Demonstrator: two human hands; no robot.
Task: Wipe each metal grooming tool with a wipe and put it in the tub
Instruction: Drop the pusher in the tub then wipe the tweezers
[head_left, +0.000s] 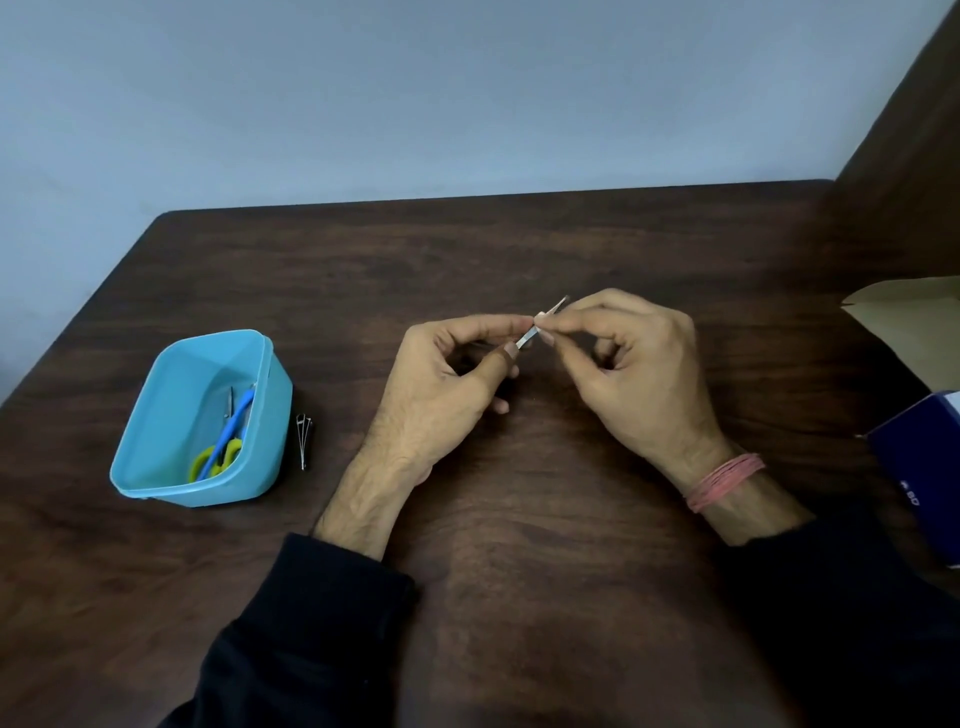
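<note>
- Head view, looking down on a dark wood-grain table (519, 519); both forearms wear dark sleeves.
- Left hand (447, 384): thumb and forefinger pinch the lower end of a thin metal tool (525, 339), held above the table's middle.
- Right hand (634, 364): fingertips pinch the tool's upper part, with a small pale scrap, apparently the wipe (543, 318), pressed against it; whether it wraps the tool cannot be told. A pink thread band (724, 480) circles this wrist.
- Blue tub (156, 467), left of the hands, well apart: holds scissors (221, 447) with blue and green handles and another metal piece.
- Nail clipper (304, 439) lies on the table just beside the tub's right wall.
- Right edge: brown paper bag (909, 327) and dark blue box (919, 467).
</note>
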